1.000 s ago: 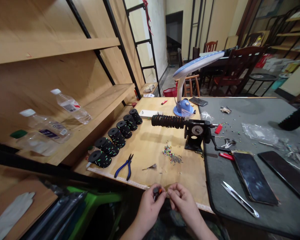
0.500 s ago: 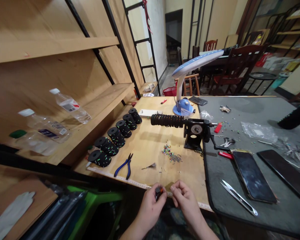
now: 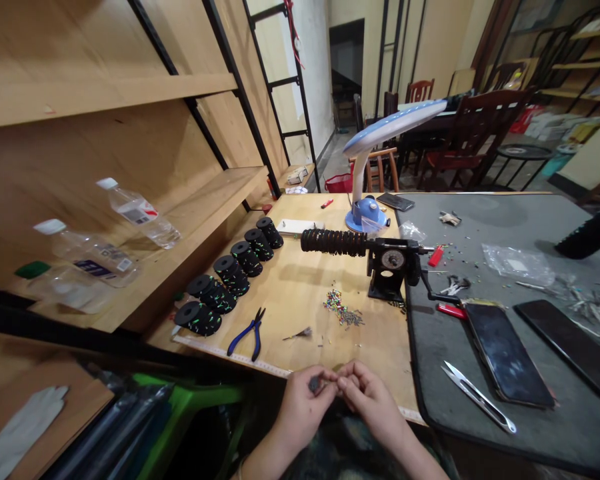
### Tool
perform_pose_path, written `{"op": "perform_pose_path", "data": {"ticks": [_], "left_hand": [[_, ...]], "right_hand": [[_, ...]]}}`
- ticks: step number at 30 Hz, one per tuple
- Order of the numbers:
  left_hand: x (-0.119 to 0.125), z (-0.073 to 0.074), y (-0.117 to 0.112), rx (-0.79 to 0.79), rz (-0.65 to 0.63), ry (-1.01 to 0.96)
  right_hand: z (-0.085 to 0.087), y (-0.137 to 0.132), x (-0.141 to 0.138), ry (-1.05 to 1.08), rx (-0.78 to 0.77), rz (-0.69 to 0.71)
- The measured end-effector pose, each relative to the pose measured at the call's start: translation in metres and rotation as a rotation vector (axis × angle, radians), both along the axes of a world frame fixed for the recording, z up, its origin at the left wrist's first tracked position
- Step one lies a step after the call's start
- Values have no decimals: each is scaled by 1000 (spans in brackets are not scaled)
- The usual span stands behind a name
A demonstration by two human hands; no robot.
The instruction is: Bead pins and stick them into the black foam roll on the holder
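The small dark thing (image 3: pixel 314 384) held in the curled left hand (image 3: pixel 304 403) looks not done yet, and the pinched right hand (image 3: pixel 369 395), holding what I can't tell, now touches the left where a gap was before, while on the counter (image 3: pixel 295 293) beyond, six black spools (image 3: pixel 231 277) look done and bright beads (image 3: pixel 336 301) lie loose.

Wooden shelves (image 3: pixel 110 93) braced by black metal posts (image 3: pixel 222 45) filled the left side of the room, where a pale wall (image 3: pixel 319 73) ran back to a dark doorway (image 3: pixel 347 70). Beyond the worktable (image 3: pixel 290 290), a reddish-brown wooden chair (image 3: pixel 485 127) stood on the grey floor (image 3: pixel 330 153) near a round black stool (image 3: pixel 523 153), with further shelves (image 3: pixel 587 66) at the far right.
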State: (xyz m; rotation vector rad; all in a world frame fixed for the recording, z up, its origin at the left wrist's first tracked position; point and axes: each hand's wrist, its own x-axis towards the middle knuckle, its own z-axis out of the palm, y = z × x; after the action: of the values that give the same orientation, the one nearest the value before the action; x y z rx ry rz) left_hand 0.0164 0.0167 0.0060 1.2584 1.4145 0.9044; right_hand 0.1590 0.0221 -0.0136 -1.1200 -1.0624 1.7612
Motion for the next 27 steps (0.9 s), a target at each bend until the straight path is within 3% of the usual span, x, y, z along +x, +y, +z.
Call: {"op": "perform_pose_path", "data": {"ticks": [3,9,14,19,27], "left_hand": [[-8,3,5,15,6,-45],[-19,14,16,-39,-48,-189],[-23,6,29,9,64,-190],[-46,2,63,142,149,81],[-78,-1,131,236,246,402]], "right_hand": [[1,1,5,-93,39,52],[1,2,4,-168,53,-7],[-8,0,0,-170,106,-56],[-20,0,4,-191,154,-112],[-21,-1,2,-54,81,-175]]}}
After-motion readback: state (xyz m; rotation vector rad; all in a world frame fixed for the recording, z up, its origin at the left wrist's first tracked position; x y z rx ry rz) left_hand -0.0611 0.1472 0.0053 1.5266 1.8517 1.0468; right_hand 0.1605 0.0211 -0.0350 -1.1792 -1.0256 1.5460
